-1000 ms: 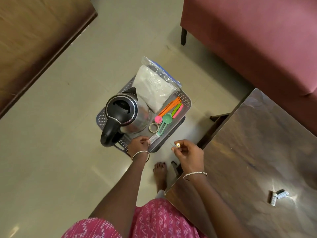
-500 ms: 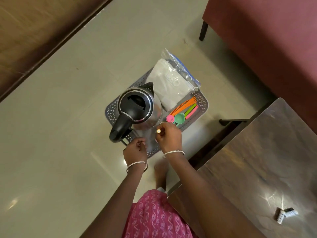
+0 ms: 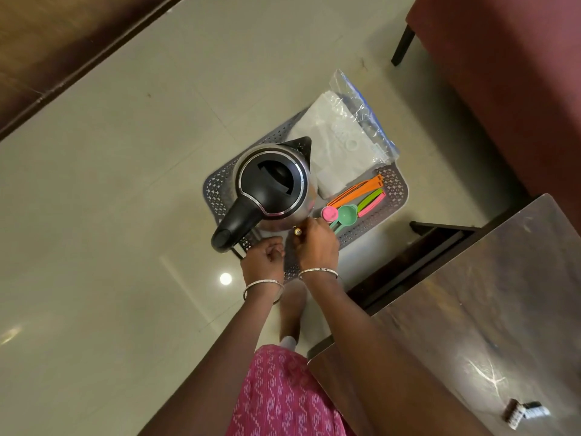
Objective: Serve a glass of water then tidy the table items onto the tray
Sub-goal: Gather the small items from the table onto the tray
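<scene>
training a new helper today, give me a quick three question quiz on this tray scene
1. True or false: the kettle stands on the tray.
2. What does the right hand pinch? A a small round item, B a bag, C the kettle's handle.
3. Fill in: the spoon nearest the kettle is ___.
Key: 1 true; 2 A; 3 pink.

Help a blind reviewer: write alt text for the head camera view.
A person's right hand pinches a small object over a grey tray, the left hand curled beside it. The tray holds a kettle, a plastic bag and coloured spoons; a wooden table stands to the right.
</scene>
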A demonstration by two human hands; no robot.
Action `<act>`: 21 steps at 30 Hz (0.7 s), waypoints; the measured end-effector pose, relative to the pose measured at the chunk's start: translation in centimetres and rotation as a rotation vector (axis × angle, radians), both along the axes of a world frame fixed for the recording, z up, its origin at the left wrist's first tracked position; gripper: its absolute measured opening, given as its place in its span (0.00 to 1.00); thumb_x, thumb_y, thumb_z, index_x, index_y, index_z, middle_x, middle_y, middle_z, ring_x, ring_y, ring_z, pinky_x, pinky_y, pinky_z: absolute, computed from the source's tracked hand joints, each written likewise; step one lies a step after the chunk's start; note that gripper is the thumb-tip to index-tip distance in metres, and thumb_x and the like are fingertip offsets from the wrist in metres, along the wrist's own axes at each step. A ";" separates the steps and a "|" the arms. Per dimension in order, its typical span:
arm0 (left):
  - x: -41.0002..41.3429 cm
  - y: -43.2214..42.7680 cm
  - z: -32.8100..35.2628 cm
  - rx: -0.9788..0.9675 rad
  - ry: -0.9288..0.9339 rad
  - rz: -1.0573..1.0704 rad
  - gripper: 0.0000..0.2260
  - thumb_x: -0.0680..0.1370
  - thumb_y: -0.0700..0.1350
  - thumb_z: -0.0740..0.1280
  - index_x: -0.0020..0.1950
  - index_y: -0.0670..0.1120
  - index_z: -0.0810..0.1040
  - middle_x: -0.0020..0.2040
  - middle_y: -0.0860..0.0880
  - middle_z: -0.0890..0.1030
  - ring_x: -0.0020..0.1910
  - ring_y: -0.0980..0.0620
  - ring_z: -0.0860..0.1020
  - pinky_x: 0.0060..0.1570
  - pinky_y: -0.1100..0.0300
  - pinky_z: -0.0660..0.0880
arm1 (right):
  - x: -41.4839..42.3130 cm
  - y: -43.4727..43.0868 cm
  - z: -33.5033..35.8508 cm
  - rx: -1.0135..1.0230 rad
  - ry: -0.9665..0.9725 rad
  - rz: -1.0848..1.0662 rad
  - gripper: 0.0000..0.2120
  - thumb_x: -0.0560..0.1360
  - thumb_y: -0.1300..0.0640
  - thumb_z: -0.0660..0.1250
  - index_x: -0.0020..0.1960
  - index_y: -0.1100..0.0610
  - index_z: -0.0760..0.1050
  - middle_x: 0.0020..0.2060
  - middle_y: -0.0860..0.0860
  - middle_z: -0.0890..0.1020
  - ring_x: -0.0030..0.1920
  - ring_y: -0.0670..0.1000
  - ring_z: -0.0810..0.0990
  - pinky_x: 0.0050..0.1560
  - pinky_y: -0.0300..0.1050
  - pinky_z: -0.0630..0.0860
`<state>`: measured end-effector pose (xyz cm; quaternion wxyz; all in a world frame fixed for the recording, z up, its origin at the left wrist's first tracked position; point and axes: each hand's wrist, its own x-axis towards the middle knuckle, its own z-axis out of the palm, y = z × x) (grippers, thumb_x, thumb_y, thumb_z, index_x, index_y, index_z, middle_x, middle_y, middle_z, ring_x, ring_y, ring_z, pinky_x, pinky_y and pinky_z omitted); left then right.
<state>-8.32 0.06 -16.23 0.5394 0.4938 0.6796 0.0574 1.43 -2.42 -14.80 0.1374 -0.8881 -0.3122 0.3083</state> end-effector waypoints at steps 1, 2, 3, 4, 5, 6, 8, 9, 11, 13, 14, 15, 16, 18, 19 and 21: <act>0.0 0.0 0.0 -0.006 -0.002 0.002 0.13 0.75 0.29 0.61 0.52 0.39 0.82 0.47 0.39 0.84 0.48 0.40 0.83 0.56 0.42 0.78 | -0.1 0.0 0.0 -0.005 -0.008 0.000 0.08 0.77 0.58 0.66 0.53 0.61 0.77 0.50 0.59 0.80 0.51 0.63 0.80 0.47 0.52 0.75; 0.0 0.0 0.0 -0.009 0.000 0.004 0.13 0.75 0.28 0.61 0.52 0.39 0.82 0.46 0.39 0.84 0.48 0.40 0.83 0.56 0.42 0.78 | -0.1 0.1 -0.1 -0.010 -0.012 -0.003 0.08 0.77 0.58 0.65 0.52 0.61 0.77 0.50 0.59 0.80 0.51 0.63 0.80 0.46 0.52 0.75; 0.1 0.0 0.0 -0.012 0.003 0.004 0.14 0.74 0.28 0.60 0.51 0.39 0.82 0.46 0.39 0.84 0.48 0.40 0.83 0.56 0.42 0.78 | -0.2 0.1 -0.1 -0.011 -0.014 -0.009 0.08 0.76 0.58 0.65 0.52 0.61 0.76 0.50 0.59 0.80 0.51 0.63 0.79 0.46 0.53 0.75; 0.1 0.0 0.1 -0.015 0.007 0.002 0.14 0.74 0.28 0.60 0.51 0.39 0.82 0.46 0.39 0.84 0.48 0.40 0.83 0.56 0.42 0.78 | -0.2 0.1 -0.2 -0.013 -0.018 -0.016 0.08 0.76 0.58 0.65 0.52 0.61 0.76 0.50 0.59 0.80 0.51 0.64 0.79 0.46 0.53 0.75; 0.1 0.0 0.2 -0.016 0.009 0.000 0.14 0.74 0.28 0.60 0.51 0.40 0.82 0.46 0.39 0.84 0.48 0.39 0.83 0.56 0.42 0.78 | -0.3 0.1 -0.2 -0.014 -0.025 -0.021 0.07 0.76 0.58 0.65 0.52 0.61 0.76 0.50 0.59 0.80 0.51 0.64 0.79 0.46 0.53 0.75; 0.1 0.1 0.2 -0.015 0.012 -0.005 0.14 0.74 0.28 0.60 0.51 0.40 0.82 0.47 0.38 0.84 0.48 0.39 0.83 0.56 0.42 0.78 | -0.3 0.2 -0.3 -0.016 -0.032 -0.024 0.07 0.76 0.59 0.65 0.52 0.61 0.76 0.50 0.59 0.80 0.51 0.64 0.79 0.46 0.53 0.75; 0.1 0.1 0.3 -0.010 0.021 -0.019 0.14 0.74 0.28 0.60 0.51 0.39 0.82 0.47 0.38 0.84 0.49 0.40 0.83 0.56 0.43 0.78 | -0.4 0.2 -0.4 -0.022 -0.036 -0.032 0.07 0.77 0.59 0.64 0.52 0.61 0.76 0.50 0.59 0.80 0.51 0.64 0.80 0.46 0.53 0.76; 0.1 0.1 0.5 -0.009 0.023 -0.028 0.14 0.74 0.28 0.60 0.52 0.39 0.82 0.47 0.39 0.84 0.49 0.40 0.83 0.57 0.44 0.78 | -0.4 0.2 -0.3 -0.026 -0.039 -0.036 0.07 0.77 0.59 0.64 0.52 0.61 0.76 0.50 0.59 0.81 0.51 0.64 0.80 0.46 0.53 0.76; 0.3 0.2 1.0 -0.005 0.035 -0.046 0.14 0.75 0.29 0.60 0.53 0.39 0.82 0.48 0.39 0.85 0.50 0.41 0.83 0.58 0.48 0.78 | -0.4 0.4 -0.3 -0.035 -0.042 -0.038 0.06 0.76 0.59 0.65 0.52 0.61 0.75 0.50 0.59 0.80 0.51 0.63 0.80 0.46 0.53 0.76; 0.3 0.2 1.6 0.028 0.080 -0.070 0.13 0.75 0.31 0.62 0.52 0.41 0.83 0.47 0.42 0.85 0.49 0.44 0.83 0.57 0.56 0.77 | -0.3 0.3 -0.1 -0.035 -0.033 -0.032 0.07 0.76 0.60 0.65 0.53 0.61 0.75 0.51 0.59 0.80 0.52 0.63 0.79 0.46 0.53 0.76; 0.2 0.1 2.0 0.041 0.088 -0.074 0.13 0.75 0.31 0.62 0.52 0.42 0.83 0.47 0.43 0.85 0.49 0.45 0.83 0.57 0.56 0.77 | -0.2 0.2 0.0 -0.024 -0.025 -0.032 0.07 0.76 0.60 0.65 0.53 0.61 0.75 0.52 0.59 0.79 0.53 0.63 0.79 0.47 0.53 0.76; 0.2 0.1 2.2 0.045 0.080 -0.070 0.13 0.75 0.31 0.63 0.52 0.41 0.83 0.47 0.43 0.85 0.49 0.45 0.83 0.57 0.53 0.77 | -0.1 0.1 0.2 -0.010 -0.014 -0.034 0.08 0.76 0.60 0.65 0.53 0.61 0.75 0.52 0.59 0.79 0.53 0.63 0.78 0.48 0.53 0.75; 0.1 0.1 2.5 0.046 0.074 -0.069 0.12 0.75 0.31 0.63 0.52 0.41 0.83 0.48 0.42 0.85 0.49 0.44 0.83 0.57 0.50 0.78 | 0.0 0.0 0.3 0.001 -0.002 -0.039 0.09 0.75 0.60 0.66 0.53 0.61 0.75 0.52 0.59 0.79 0.54 0.63 0.78 0.48 0.53 0.75; 0.0 0.0 2.9 0.049 0.063 -0.074 0.11 0.75 0.31 0.63 0.53 0.40 0.82 0.48 0.41 0.85 0.49 0.43 0.83 0.57 0.47 0.78 | 0.1 -0.4 0.9 0.026 0.013 -0.051 0.10 0.73 0.59 0.69 0.53 0.61 0.75 0.52 0.59 0.79 0.53 0.61 0.77 0.49 0.52 0.74; 0.0 -0.1 3.2 0.050 0.057 -0.075 0.11 0.75 0.31 0.63 0.53 0.40 0.82 0.47 0.41 0.85 0.48 0.43 0.83 0.57 0.46 0.78 | 0.3 -0.7 1.2 0.047 0.018 -0.060 0.11 0.73 0.58 0.70 0.52 0.61 0.75 0.52 0.59 0.79 0.52 0.61 0.77 0.48 0.51 0.74; -0.1 -0.5 3.7 0.067 0.059 -0.082 0.12 0.75 0.31 0.63 0.51 0.42 0.82 0.46 0.42 0.85 0.48 0.43 0.83 0.56 0.48 0.78 | 0.4 -1.4 2.1 0.121 0.022 -0.074 0.10 0.73 0.57 0.71 0.51 0.60 0.75 0.49 0.57 0.79 0.50 0.59 0.77 0.46 0.49 0.72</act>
